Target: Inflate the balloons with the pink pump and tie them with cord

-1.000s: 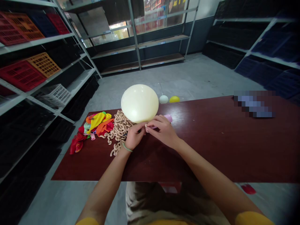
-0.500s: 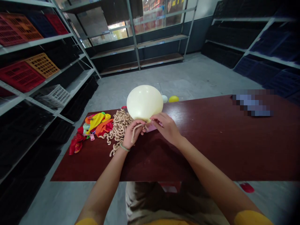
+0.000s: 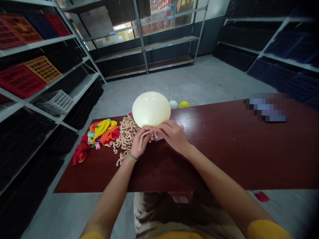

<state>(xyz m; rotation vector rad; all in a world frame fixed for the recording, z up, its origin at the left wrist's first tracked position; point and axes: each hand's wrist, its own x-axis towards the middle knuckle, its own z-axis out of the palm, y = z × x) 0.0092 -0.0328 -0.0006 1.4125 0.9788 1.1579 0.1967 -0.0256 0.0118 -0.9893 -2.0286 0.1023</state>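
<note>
A pale yellow inflated balloon stands above the table, its neck end down between my two hands. My left hand is closed around a beige cord, whose loose end trails across the palm toward the wrist. My right hand is bent with its fingertips pinched at the balloon's neck, close to the left fingers; the neck and the cord there are partly hidden. Just behind my right fingers lies a pink-purple item, mostly covered. A heap of curly beige cord pieces sits beside my left hand.
Uninflated balloons in several colours lie at the left of the dark red table. Beyond its far edge are a pale blue balloon and a yellow one. Shelves with crates line the left. A blurred-out item lies right.
My right hand has come down and left, its fingers closing nearer the balloon's neck. The balloon has shifted slightly left, and more of the pink-purple item shows behind the right hand.
</note>
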